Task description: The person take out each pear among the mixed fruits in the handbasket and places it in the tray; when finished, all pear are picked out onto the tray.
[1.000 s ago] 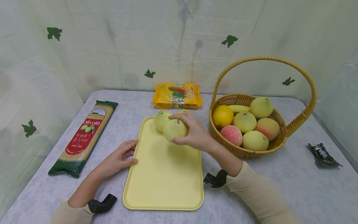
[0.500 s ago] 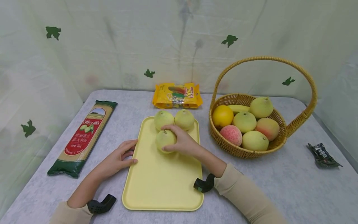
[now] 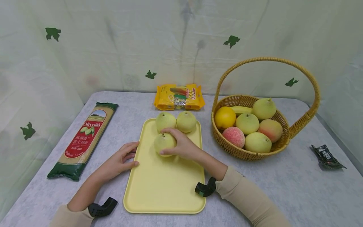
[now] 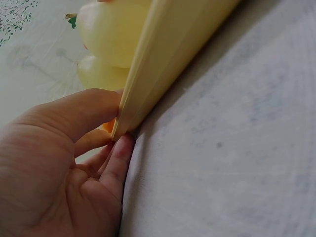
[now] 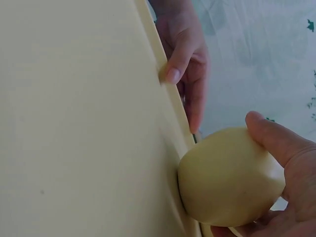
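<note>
Fingers of the right hand grip the fruit at the far half of the tray.
From my remote seat, I see thumb and fingers curled around its sides; whether it presses fully on the tray, I cannot tell. The left hand pinches the tray's left edge. Two similar fruits lie behind. I judge it firm, rather heavy, smooth, easily bruised; a wide hold around the middle suits.

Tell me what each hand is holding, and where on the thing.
The right hand holds a pale green fruit by opposite sides, thumb on the near side. The left hand grips the yellow tray at its left rim.
</note>
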Action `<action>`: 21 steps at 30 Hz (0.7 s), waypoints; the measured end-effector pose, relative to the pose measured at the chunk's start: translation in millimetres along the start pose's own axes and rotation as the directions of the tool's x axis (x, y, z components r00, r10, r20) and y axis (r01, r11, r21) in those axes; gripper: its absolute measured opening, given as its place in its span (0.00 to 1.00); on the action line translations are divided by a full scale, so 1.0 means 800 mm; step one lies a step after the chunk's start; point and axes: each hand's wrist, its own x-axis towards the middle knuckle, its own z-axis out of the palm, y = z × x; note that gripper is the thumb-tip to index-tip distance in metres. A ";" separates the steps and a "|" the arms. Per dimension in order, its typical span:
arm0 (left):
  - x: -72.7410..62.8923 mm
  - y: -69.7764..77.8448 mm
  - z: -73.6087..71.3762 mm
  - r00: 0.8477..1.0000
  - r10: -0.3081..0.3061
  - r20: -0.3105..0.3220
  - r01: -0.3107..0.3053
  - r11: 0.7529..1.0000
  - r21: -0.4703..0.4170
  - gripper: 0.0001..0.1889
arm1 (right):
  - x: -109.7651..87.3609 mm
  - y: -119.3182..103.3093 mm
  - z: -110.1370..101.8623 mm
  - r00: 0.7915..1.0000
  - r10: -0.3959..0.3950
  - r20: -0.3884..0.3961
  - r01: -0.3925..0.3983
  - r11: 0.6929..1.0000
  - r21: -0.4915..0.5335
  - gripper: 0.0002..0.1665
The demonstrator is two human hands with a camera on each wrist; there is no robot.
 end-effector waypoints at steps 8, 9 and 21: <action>0.000 0.000 0.000 1.000 0.003 -0.001 -0.003 1.000 -0.001 0.38 | -0.010 -0.011 -0.016 0.999 -0.031 0.023 0.031 0.999 0.008 0.37; 0.000 -0.001 0.000 1.000 0.003 -0.001 -0.003 1.000 -0.001 0.38 | -0.014 -0.015 -0.021 0.999 -0.044 0.016 0.044 0.999 0.006 0.36; 0.000 -0.002 0.000 1.000 0.016 -0.002 -0.016 1.000 -0.004 0.38 | -0.085 -0.047 -0.118 0.929 -0.310 -0.199 0.270 0.940 -0.207 0.31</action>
